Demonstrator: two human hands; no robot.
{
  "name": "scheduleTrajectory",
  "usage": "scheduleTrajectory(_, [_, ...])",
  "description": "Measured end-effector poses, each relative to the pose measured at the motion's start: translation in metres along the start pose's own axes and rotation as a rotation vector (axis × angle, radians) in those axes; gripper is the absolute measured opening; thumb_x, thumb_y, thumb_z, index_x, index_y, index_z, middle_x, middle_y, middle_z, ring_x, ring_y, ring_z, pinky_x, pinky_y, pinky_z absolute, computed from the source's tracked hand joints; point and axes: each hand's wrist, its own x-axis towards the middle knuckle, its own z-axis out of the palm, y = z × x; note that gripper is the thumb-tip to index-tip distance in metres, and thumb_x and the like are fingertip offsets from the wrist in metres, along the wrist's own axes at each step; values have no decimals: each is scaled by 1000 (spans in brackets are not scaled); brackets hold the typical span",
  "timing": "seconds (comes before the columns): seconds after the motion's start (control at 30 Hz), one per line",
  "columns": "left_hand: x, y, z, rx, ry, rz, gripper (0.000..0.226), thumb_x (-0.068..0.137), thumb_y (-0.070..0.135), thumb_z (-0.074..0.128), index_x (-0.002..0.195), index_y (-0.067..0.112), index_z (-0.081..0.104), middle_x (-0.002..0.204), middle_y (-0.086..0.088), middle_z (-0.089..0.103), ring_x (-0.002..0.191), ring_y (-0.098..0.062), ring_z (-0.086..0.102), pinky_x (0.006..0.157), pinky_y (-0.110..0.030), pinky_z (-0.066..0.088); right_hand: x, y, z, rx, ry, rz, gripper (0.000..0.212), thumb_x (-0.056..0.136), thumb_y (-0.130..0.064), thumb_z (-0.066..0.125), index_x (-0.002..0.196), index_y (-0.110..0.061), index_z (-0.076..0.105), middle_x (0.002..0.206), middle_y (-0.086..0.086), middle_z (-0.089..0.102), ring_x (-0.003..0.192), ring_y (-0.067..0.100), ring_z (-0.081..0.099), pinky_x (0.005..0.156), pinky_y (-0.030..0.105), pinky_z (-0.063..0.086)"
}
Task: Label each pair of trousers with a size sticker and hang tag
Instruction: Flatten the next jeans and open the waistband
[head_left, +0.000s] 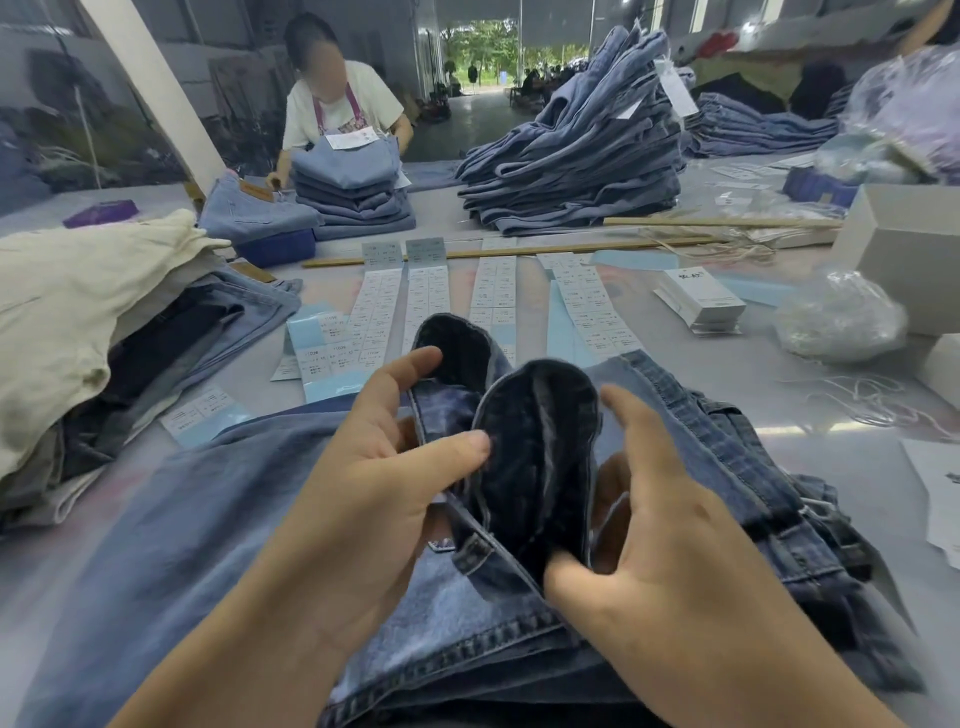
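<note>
A pair of blue denim trousers (218, 519) lies across the table right in front of me, its dark waistband (535, 447) lifted and folded open. My left hand (379, 499) pinches the waistband's left side between thumb and fingers. My right hand (660, 551) grips the right side, thumb pressed on the dark inner denim. Beyond the trousers, several strips of white size stickers (379, 306) on pale blue backing lie in rows. A stack of white hang tags (701, 299) sits to the right of them.
A heap of cream and dark garments (88, 322) fills the left. Tall piles of folded jeans (582, 156) stand at the back. Opposite, another person (337, 109) handles a jeans stack. White boxes (904, 244), a crumpled plastic bag (836, 317) and loose strings (857, 395) lie right.
</note>
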Motion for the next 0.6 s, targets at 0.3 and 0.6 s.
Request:
scheduleTrajectory(0.3, [-4, 7, 10, -111, -204, -7, 96, 61, -17, 45, 137, 42, 47, 101, -20, 70, 74, -28, 61, 60, -27, 53, 20, 3, -35, -471, 35, -476, 58, 69, -44, 71, 123, -40, 53, 137, -17, 38, 128, 13, 36, 100, 21, 26])
scheduleTrajectory(0.6, [-10, -10, 12, 240, -167, -7, 103, 62, -3, 51, 132, 70, 32, 76, 21, 65, 59, -16, 47, 47, -27, 32, 33, 20, -41, -263, 390, -239, 14, 77, -10, 56, 68, -19, 51, 55, -1, 53, 56, 18, 48, 51, 35, 40])
